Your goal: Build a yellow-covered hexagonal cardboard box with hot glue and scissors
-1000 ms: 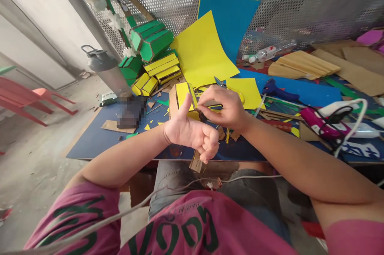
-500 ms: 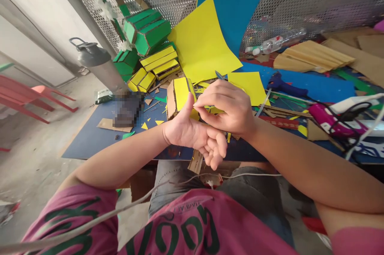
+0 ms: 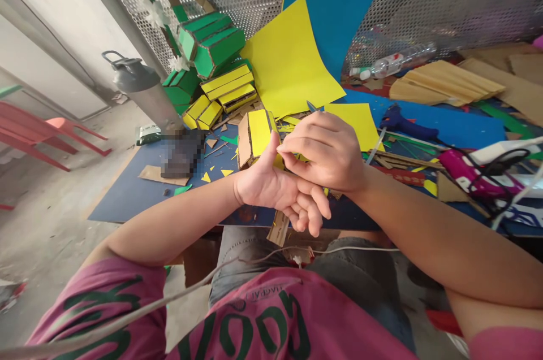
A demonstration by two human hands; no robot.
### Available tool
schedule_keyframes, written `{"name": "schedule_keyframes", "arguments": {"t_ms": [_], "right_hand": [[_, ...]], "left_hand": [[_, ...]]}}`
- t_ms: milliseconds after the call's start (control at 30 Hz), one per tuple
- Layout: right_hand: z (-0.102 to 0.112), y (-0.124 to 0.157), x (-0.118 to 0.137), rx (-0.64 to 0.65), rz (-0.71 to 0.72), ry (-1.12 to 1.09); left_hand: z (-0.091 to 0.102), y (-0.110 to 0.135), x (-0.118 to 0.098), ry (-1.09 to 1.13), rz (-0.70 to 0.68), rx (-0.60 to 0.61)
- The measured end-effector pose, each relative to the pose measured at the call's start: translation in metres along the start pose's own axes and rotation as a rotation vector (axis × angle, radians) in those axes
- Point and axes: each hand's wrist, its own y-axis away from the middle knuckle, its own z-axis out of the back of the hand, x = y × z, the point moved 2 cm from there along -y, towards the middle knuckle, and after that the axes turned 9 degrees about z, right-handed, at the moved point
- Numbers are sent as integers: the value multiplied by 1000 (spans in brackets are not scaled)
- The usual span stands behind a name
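My left hand (image 3: 282,187) is turned palm up over the table's front edge, its thumb raised and its fingers loosely spread, holding nothing. Just above it my right hand (image 3: 328,151) is closed in a pinch, its fingertips at the left thumb; anything between them is too small or hidden to make out. Behind my hands sits a cardboard piece covered in yellow paper (image 3: 259,131), partly hidden by the left thumb. Scraps of yellow paper (image 3: 227,172) lie around it. A yellow sheet (image 3: 354,122) is flat on the table beyond my right hand.
Green boxes (image 3: 216,46) and yellow boxes (image 3: 228,87) are stacked at the back. A bottle (image 3: 142,89) stands at left. On the right lie a blue glue gun (image 3: 407,122), a magenta tool (image 3: 475,170) with cables and folded cardboard (image 3: 445,83). Larger sheets (image 3: 292,60) lean on the mesh.
The fingers of my left hand have spread slightly and shifted a little to the right. My right hand keeps its pinch at the left thumb. The whole view has shifted slightly.
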Motion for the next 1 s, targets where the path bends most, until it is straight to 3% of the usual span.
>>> {"name": "schedule_keyframes", "arguments": {"t_ms": [233,800,1000], "right_hand": [[1,0,-1,67,3,76],[-1,-3,-4,-12,-110,-78],[0,-1,-8,-1,-80,-99]], "left_hand": [[3,0,-2,-12,24,-69],[-2,0,-6,13,43,-122],[-3,2,-7,5,30,-114]]}}
